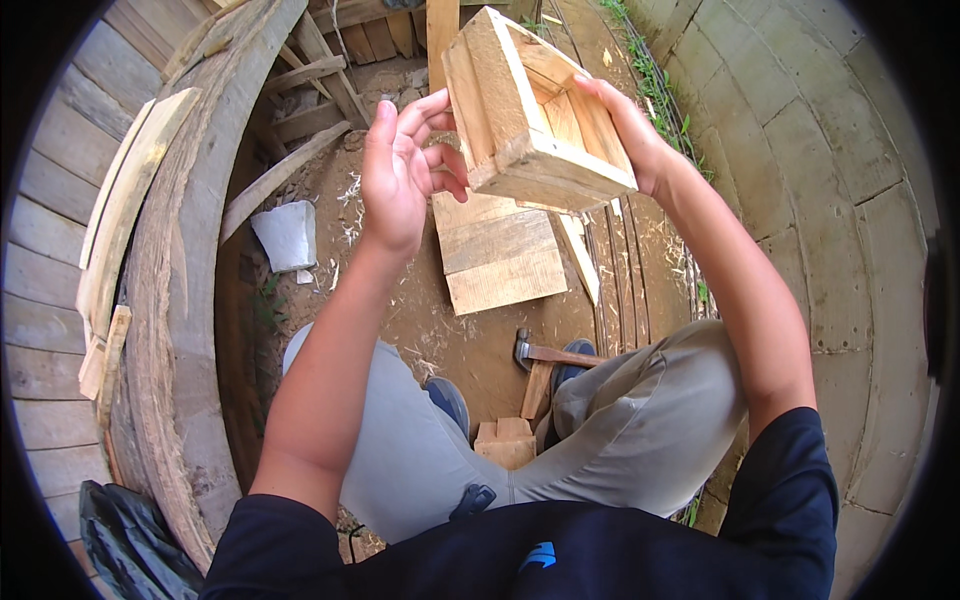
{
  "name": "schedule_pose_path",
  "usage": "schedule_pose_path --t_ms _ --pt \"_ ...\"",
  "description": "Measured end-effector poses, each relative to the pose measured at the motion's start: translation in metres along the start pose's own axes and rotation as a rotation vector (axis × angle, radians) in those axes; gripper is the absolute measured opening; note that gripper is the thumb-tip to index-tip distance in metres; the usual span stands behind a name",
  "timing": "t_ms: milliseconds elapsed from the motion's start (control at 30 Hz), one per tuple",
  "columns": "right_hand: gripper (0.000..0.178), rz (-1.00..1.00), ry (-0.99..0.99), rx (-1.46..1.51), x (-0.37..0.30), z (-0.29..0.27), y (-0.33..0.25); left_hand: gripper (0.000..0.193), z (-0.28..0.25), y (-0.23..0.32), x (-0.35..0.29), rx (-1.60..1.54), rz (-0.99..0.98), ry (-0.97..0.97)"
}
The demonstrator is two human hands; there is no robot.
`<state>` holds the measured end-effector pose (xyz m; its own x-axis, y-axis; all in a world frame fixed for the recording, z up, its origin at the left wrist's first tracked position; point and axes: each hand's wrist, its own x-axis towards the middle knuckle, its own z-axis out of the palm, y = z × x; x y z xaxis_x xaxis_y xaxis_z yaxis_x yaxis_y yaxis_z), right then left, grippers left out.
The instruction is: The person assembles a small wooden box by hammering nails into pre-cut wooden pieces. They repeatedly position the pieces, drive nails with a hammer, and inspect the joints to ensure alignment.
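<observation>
A small open wooden box (555, 168) is held up in front of me, tilted, its hollow inside facing up and to the right. My right hand (632, 135) grips its right wall, with the thumb over the rim. Beside its left wall is my left hand (405, 165), palm turned up and fingers apart; the fingertips are at the wall, and I cannot tell whether they press on it. Below the box a panel of light boards (505, 265) lies on the ground. A claw hammer (560, 354) with a wooden handle rests between my legs, by my right shoe.
Thick rough planks (185, 270) and loose strips (125, 220) line the left side. A concrete block wall (810, 170) rises on the right. A pale stone chunk (286, 236), a pointed wood offcut (577, 255), thin metal rods, shavings and small wood blocks (506, 442) lie on the dirt.
</observation>
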<state>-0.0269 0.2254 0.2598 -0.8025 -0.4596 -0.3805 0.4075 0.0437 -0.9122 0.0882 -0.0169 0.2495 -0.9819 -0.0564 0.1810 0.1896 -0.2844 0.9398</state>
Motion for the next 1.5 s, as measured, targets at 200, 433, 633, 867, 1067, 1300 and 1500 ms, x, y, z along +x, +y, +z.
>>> schedule_pose_path --t_ms 200,433,633,867,1067,1300,1500 --pt "0.066 -0.106 0.122 -0.053 -0.010 0.010 -0.002 0.080 -0.005 -0.003 0.000 0.155 -0.030 0.016" --pt "0.071 -0.221 0.194 -0.314 0.011 -0.003 0.012 0.070 -0.005 -0.015 0.005 0.397 -0.090 0.031" --pt "0.067 -0.352 0.137 -0.307 0.024 -0.021 0.023 0.075 -0.006 -0.018 0.006 0.320 -0.025 0.065" --pt "0.045 -0.391 0.166 -0.099 0.026 -0.027 0.032 0.087 0.000 -0.011 0.002 0.408 0.142 0.031" --pt "0.038 -0.453 0.135 -0.019 -0.001 -0.002 0.016 0.090 0.000 -0.011 0.000 0.436 0.188 0.029" --pt "0.040 -0.621 0.239 -0.104 -0.005 -0.006 0.018 0.087 0.005 -0.014 -0.001 0.424 0.128 0.006" --pt "0.060 -0.819 0.146 -0.260 -0.013 0.002 0.005 0.084 -0.007 -0.027 0.006 0.552 0.070 -0.011"
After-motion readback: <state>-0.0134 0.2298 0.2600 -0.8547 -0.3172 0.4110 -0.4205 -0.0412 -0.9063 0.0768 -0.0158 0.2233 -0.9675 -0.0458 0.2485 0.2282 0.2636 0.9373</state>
